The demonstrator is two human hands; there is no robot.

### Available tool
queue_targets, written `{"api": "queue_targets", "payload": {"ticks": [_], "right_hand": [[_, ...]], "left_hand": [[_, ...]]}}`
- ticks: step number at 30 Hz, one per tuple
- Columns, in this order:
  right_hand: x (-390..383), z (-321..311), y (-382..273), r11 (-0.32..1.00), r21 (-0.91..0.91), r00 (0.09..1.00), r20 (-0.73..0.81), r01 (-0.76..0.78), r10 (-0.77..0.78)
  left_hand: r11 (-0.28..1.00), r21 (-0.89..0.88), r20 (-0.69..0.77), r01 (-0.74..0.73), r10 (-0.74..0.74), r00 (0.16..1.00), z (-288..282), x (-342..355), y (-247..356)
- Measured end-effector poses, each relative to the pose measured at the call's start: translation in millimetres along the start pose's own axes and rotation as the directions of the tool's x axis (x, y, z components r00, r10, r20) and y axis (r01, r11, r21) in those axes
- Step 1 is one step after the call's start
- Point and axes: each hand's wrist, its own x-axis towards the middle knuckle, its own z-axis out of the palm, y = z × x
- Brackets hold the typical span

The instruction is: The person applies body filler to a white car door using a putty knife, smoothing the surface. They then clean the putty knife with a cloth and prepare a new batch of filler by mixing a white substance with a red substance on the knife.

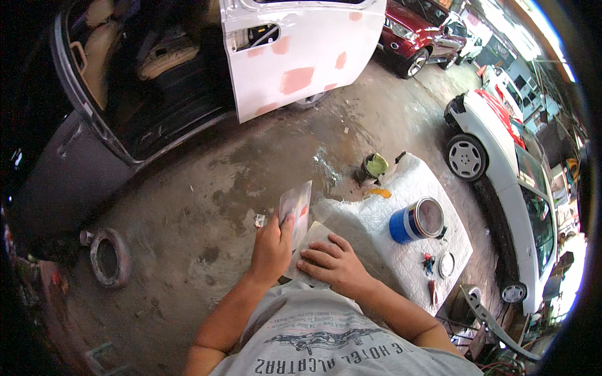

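Note:
My left hand (273, 243) is closed on a thin, clear plastic sheet or packet (292, 203) with red marks on it, held upright in front of me. Beside it, close to my shirt, my right hand (333, 262) lies with its fingers over a flat beige sheet (318, 234) and grips it. The thumb is hidden, and I cannot make out the sheet's material. The two sheets are side by side, their lower parts near each other. To the right, a blue tin (404, 227) with a round metal top stands on a white quilted sheet (411, 178) spread over the floor.
A white ring-shaped lid (446, 265) and small tools (429, 263) lie near the tin. Beyond stands a dark pot with green material (377, 165). Ahead is an open white car door (313, 56) with pink patches. A tyre (109, 257) lies left; a white car (508, 163) stands right.

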Motion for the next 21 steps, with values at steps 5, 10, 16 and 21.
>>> {"api": "queue_targets", "payload": {"ticks": [5, 10, 16, 21], "right_hand": [[6, -7, 1, 0.976, 0.214, 0.987, -0.146, -0.040, 0.073], [20, -15, -19, 0.878, 0.479, 0.913, -0.347, -0.026, 0.216], [-4, 29, 20, 0.882, 0.410, 0.955, -0.075, -0.231, 0.285], [-16, 4, 58, 0.978, 0.023, 0.979, 0.014, -0.205, 0.205]], "left_hand": [[0.999, 0.042, -0.128, -0.016, 0.021, 0.992, -24, 13, 12], [0.376, -0.880, 0.088, 0.291, -0.474, 0.876, -3, -1, -14], [0.245, -0.888, 0.166, 0.390, -0.620, 0.767, 6, -32, -25], [0.422, -0.836, 0.058, 0.351, -0.567, 0.822, -8, -40, -30]]}}
